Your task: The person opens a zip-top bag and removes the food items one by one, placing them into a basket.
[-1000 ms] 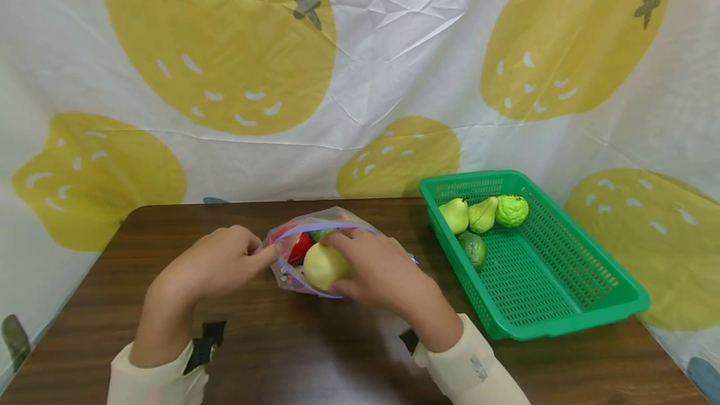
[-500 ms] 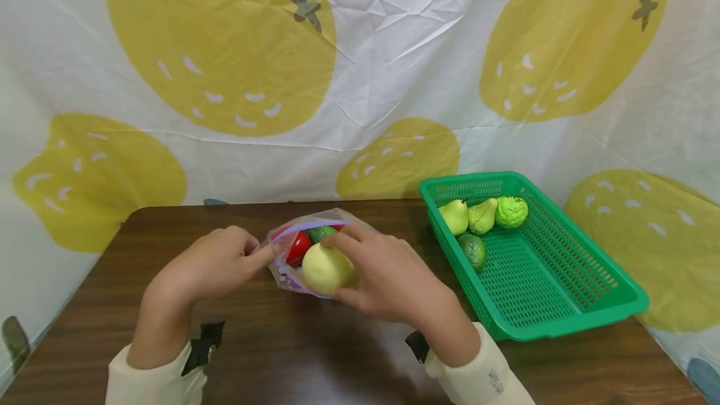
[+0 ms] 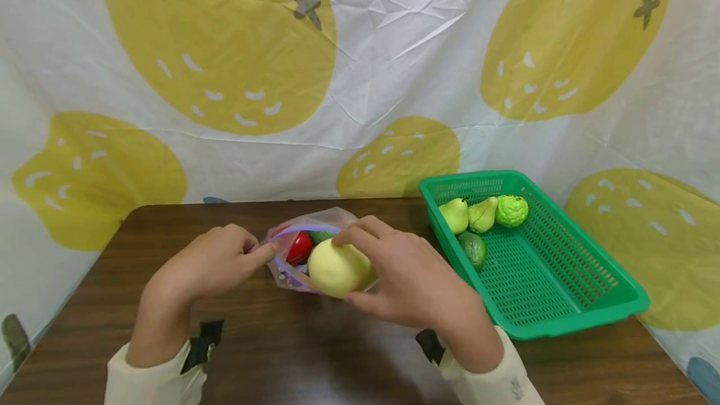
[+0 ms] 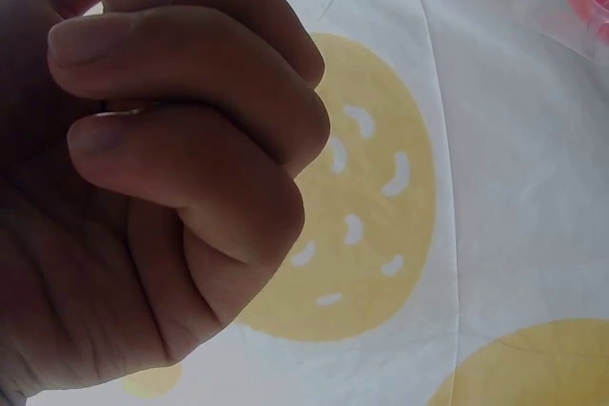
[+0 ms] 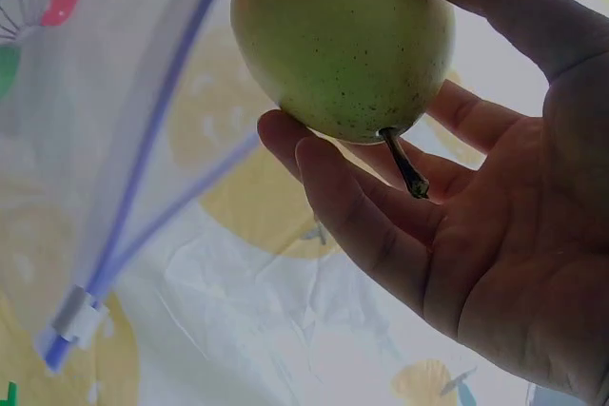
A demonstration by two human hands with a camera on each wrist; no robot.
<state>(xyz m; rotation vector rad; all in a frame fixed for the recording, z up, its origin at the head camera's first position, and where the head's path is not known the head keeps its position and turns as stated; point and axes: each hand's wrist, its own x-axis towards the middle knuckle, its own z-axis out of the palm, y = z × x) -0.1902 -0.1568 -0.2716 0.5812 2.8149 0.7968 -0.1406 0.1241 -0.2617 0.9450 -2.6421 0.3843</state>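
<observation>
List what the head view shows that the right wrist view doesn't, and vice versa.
Only the head view: the left hand gripping the zip bag, the wooden table, and the pears in the green basket.
Only the right wrist view: the stem of the round fruit and the slider on the bag.
Both: the right hand holding that fruit, the zip bag, and the printed cloth.

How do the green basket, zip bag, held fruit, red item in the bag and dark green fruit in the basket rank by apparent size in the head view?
1. Green basket
2. Zip bag
3. Held fruit, partly hidden
Last, too alike to rank: red item, partly hidden, and dark green fruit
</observation>
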